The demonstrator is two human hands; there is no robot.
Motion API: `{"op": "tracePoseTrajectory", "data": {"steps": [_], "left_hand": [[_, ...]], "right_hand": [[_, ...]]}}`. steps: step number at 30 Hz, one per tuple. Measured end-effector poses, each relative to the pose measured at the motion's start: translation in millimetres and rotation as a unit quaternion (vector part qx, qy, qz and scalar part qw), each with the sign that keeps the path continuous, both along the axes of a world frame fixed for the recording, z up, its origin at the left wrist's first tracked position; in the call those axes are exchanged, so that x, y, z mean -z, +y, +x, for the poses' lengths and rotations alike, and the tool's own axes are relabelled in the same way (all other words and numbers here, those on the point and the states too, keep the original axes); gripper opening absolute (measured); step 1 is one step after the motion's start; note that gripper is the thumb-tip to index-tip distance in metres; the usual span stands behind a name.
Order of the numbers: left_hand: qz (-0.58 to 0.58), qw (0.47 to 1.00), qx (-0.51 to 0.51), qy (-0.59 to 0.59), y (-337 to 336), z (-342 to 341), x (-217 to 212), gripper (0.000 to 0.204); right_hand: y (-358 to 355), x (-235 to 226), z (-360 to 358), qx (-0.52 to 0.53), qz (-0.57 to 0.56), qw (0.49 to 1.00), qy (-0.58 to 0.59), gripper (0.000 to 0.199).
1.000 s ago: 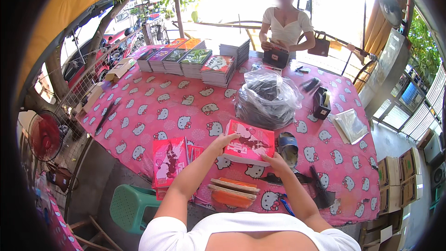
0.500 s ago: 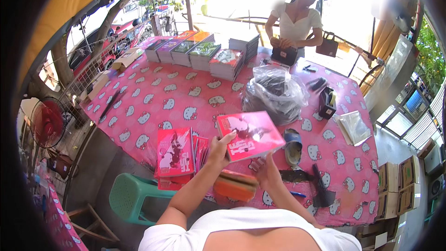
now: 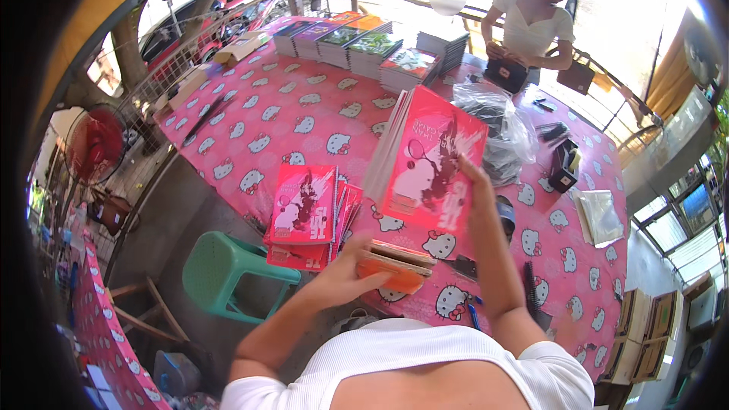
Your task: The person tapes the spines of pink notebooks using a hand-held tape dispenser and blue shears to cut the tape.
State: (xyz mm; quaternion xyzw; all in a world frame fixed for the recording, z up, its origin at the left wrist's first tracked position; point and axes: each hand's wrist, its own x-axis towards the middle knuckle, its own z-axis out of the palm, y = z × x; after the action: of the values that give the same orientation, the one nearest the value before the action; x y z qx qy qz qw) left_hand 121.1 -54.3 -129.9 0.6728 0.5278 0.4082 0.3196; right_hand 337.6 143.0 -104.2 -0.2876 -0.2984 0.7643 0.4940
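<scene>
A thick stack of pink notebooks (image 3: 433, 163), the top cover printed with a racket and a dark figure, is held up at a tilt over the table. My right hand (image 3: 474, 182) is closed on its right edge. Lower down, my left hand (image 3: 342, 277) grips the left end of an orange-and-brown layered block (image 3: 396, 269), its thumb along the near side; the block's exact kind is unclear. Beyond that hand, more pink notebooks (image 3: 302, 209) lie piled by the table's near-left edge, some with spiral binding.
The pink patterned table (image 3: 250, 118) bears book stacks (image 3: 353, 49) along its far side. A clear plastic bag (image 3: 505, 133), black holder (image 3: 563, 165), plastic sleeves (image 3: 600, 216) and blue pen (image 3: 474, 313) lie rightward. A green stool (image 3: 220, 273) stands left. Another person (image 3: 535, 30) stands opposite.
My left hand has left the pink notebooks and moved down to the orange-and-brown block. My right hand has taken the notebooks, now raised farther away and turned more upright.
</scene>
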Motion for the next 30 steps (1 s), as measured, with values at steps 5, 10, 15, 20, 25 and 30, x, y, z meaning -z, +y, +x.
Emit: {"op": "tracePoseTrajectory", "data": {"steps": [5, 10, 15, 20, 25, 30], "left_hand": [[-0.463, 0.827, 0.274, 0.161, -212, -116, 165, 0.036], [-0.709, 0.702, 0.008, 0.072, -290, -101, 219, 0.035], [-0.689, 0.715, -0.116, 0.009, -295, -79, 230, 0.035], [-0.681, 0.722, -0.123, -0.006, -289, -72, 233, 0.034], [-0.681, 0.723, -0.120, -0.005, -285, -73, 231, 0.034], [-0.682, 0.722, -0.121, -0.003, -280, -75, 230, 0.033]], "right_hand": [[74, 14, 27, -0.109, 0.140, 0.969, -0.172, 0.061], [98, 39, 26, -0.217, 0.121, 0.907, -0.339, 0.063], [123, 49, 26, -0.363, 0.121, 0.844, -0.376, 0.059], [131, 68, 25, -0.444, 0.110, 0.770, -0.445, 0.064], [136, 78, 21, -0.418, 0.121, 0.699, -0.568, 0.068], [134, 83, 17, -0.369, 0.109, 0.670, -0.635, 0.073]]}}
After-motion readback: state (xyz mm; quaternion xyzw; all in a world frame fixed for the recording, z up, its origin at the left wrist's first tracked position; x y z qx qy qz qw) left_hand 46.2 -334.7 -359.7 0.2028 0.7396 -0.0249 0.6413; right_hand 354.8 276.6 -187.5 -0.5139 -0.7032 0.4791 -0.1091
